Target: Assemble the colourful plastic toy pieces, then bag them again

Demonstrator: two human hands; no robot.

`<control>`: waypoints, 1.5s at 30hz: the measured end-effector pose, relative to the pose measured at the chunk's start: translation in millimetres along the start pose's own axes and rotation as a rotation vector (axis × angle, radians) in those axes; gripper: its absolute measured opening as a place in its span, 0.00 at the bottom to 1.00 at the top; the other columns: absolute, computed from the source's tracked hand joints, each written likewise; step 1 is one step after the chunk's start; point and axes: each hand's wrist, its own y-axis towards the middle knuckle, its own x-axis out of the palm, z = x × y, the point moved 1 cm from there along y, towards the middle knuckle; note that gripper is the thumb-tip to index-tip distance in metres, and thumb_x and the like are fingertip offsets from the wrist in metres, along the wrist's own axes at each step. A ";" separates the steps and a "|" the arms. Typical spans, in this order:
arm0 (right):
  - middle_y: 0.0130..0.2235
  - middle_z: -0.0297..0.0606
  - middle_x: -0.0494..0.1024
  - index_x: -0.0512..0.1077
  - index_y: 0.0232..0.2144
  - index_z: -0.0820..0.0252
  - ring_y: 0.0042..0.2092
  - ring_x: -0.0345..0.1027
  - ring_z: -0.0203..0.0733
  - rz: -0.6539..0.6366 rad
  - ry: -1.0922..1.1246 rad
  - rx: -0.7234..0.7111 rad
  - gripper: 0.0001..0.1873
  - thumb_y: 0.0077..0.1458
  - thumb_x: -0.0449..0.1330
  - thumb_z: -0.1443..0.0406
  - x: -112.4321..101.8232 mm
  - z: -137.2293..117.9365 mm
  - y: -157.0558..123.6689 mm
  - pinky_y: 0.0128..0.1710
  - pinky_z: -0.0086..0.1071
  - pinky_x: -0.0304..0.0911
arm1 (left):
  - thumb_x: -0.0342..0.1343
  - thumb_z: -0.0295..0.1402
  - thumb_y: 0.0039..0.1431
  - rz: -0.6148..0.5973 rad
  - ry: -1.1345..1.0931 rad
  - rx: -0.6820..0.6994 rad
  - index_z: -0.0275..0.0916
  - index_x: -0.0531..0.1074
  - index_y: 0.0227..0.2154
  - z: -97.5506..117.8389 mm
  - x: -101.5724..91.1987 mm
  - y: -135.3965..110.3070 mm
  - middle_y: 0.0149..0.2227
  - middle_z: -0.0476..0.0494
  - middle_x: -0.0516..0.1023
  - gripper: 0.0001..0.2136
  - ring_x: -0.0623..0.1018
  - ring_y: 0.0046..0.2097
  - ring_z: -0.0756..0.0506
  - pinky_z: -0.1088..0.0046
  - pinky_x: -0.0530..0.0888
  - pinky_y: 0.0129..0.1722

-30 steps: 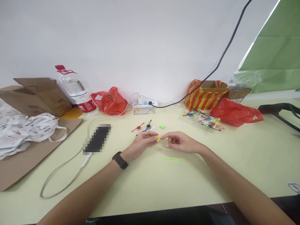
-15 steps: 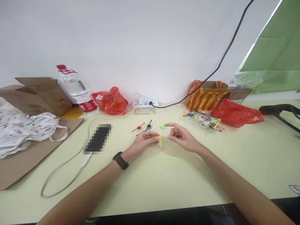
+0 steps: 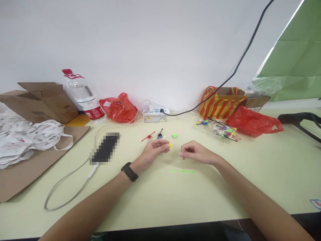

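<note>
1. the left hand (image 3: 152, 151) pinches a small yellow plastic piece (image 3: 170, 145) between thumb and fingers, over the pale yellow-green tabletop (image 3: 200, 201).
2. the right hand (image 3: 197, 152) is loosely curled, apart from the yellow piece; i cannot tell whether it holds anything.
3. a thin bright-green plastic strip (image 3: 183, 171) lies nearer the tabletop's front edge than the hands, well apart from that edge.
4. beyond the gap between the hands sits a small round green-topped piece (image 3: 174, 136); a red plastic pointer with a round hub (image 3: 149, 136) and a black pointer (image 3: 160, 135) crowd the room just past the left hand.
</note>
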 end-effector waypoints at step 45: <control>0.35 0.38 0.79 0.73 0.38 0.58 0.34 0.73 0.40 0.259 0.320 -0.029 0.15 0.56 0.69 0.55 -14.7 7.1 1.9 0.38 0.36 0.69 | 0.70 0.35 0.54 0.026 -0.149 -0.043 0.35 0.79 0.43 -1.1 -2.9 3.7 0.40 0.38 0.83 0.15 0.82 0.40 0.45 0.64 0.75 0.49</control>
